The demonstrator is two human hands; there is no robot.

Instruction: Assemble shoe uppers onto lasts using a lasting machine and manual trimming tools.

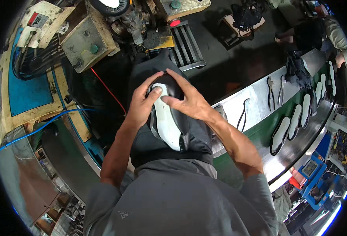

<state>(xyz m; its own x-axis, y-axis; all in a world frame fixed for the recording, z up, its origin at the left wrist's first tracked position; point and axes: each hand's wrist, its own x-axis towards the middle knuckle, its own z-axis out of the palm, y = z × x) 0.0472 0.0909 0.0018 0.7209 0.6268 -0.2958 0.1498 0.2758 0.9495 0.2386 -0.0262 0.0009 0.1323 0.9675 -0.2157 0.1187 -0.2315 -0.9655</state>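
A black shoe upper with a white sole-shaped bottom (166,120) rests upside down over my lap, its white side facing up. My left hand (142,102) wraps the far end from the left, with the thumb pressed on the white surface. From the other side my right hand (190,101) grips the same end, its thumb lying near the white edge and its fingers curled over the black rim. Both sets of fingertips almost meet at the far tip. The near end, with a dark piece at its right corner, extends toward my waist.
Lasting pliers (243,115) and two more hand tools lie on the metal bench ledge (256,118) at right. Several white-bottomed shoes (280,135) line the green conveyor. A machine with a control box (87,49) stands ahead left. Another person's hand (339,59) is far right.
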